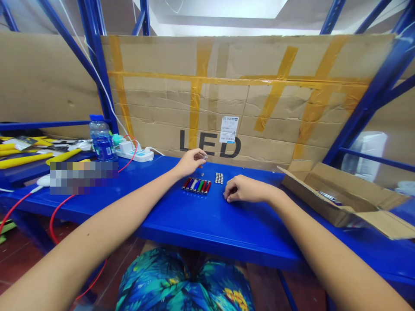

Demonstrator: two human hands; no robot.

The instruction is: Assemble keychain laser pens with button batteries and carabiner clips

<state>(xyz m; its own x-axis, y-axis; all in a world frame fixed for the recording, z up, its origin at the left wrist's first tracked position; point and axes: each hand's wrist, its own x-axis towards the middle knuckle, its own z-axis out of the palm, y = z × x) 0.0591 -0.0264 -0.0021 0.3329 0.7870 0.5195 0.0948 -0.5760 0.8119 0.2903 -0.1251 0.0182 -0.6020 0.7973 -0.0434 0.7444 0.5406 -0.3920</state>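
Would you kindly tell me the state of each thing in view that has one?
Left hand: fingers curled, small shiny thing at the fingertips
Right hand: fingers curled, low at the blue tabletop
Short multicoloured metallic tubes: lying side by side
Small round silver pieces: set out in rows
Brown cardboard box: flaps open
Clear plastic bottle with blue cap: upright, capped
White plastic power strip: plugs inserted

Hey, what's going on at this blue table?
Someone sits at the blue table. The left hand, just beyond a row of colored tubes, pinches something small and shiny. The right hand is at the tabletop beside neat rows of small silver pieces; what it holds, if anything, is unclear. An open cardboard box stands to the right.
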